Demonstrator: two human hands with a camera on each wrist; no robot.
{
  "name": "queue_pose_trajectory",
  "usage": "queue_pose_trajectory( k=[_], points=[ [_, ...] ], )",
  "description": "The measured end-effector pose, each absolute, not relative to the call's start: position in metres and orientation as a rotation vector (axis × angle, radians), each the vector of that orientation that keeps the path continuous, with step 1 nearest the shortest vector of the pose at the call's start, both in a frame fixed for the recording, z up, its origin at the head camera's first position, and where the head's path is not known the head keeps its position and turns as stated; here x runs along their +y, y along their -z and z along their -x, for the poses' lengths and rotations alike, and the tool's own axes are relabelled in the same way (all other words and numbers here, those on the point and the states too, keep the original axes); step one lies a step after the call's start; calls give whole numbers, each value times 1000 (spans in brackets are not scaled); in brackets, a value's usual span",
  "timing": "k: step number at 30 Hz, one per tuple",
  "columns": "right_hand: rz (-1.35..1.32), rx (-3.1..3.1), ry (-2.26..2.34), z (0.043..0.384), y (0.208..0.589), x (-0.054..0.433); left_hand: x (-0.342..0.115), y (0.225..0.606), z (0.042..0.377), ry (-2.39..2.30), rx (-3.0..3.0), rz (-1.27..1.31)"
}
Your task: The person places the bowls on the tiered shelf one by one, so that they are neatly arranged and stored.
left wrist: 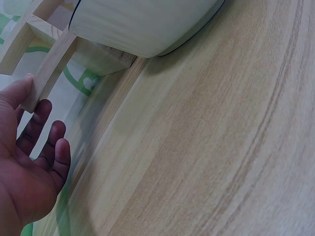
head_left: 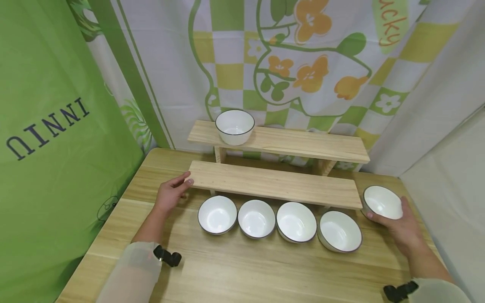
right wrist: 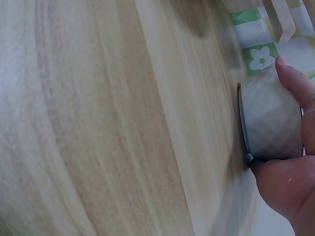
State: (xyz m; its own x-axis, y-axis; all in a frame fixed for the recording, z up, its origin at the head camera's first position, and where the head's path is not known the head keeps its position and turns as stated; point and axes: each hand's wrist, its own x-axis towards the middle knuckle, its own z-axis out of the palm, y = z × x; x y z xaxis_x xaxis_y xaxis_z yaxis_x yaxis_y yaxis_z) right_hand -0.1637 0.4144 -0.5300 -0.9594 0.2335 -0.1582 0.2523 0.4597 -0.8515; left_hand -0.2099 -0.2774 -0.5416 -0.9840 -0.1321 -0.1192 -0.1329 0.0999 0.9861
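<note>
My left hand [head_left: 171, 194] pinches the left end of the lower board of a two-tier wooden shelf [head_left: 273, 180], thumb on one face and fingertips at the other. In the left wrist view, the left hand [left wrist: 32, 167] has its other fingers spread loosely. Just beyond the shelf's right end, my right hand [head_left: 407, 229] grips a white dark-rimmed bowl [head_left: 382, 203] by its side. The right wrist view shows that bowl's faceted outer wall [right wrist: 273, 115], held between thumb and fingers; whether its base touches the table cannot be told. A similar bowl [head_left: 235, 126] stands on the upper board.
Several matching bowls stand in a row before the shelf, from the leftmost bowl [head_left: 217, 215] to the rightmost bowl [head_left: 340, 231]. Everything rests on a wooden table [head_left: 242, 273]. A patterned curtain [head_left: 235, 50] hangs behind, with a green cloth [head_left: 57, 189] at left.
</note>
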Motion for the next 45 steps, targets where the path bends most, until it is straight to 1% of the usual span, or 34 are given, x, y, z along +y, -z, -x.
queue_pose_trajectory(
  k=[14, 23, 35, 45],
  points=[
    [-462, 2730, 1461, 158, 526, 415, -277, 542, 211, -2096, 2331, 288],
    [-506, 2694, 1580, 152, 522, 417, -275, 541, 211, -2107, 2322, 282],
    [-620, 2678, 1649, 149, 505, 413, -278, 542, 209, -2062, 2359, 307],
    [-610, 2721, 1634, 145, 492, 408, -276, 540, 209, -2077, 2350, 304]
  ],
)
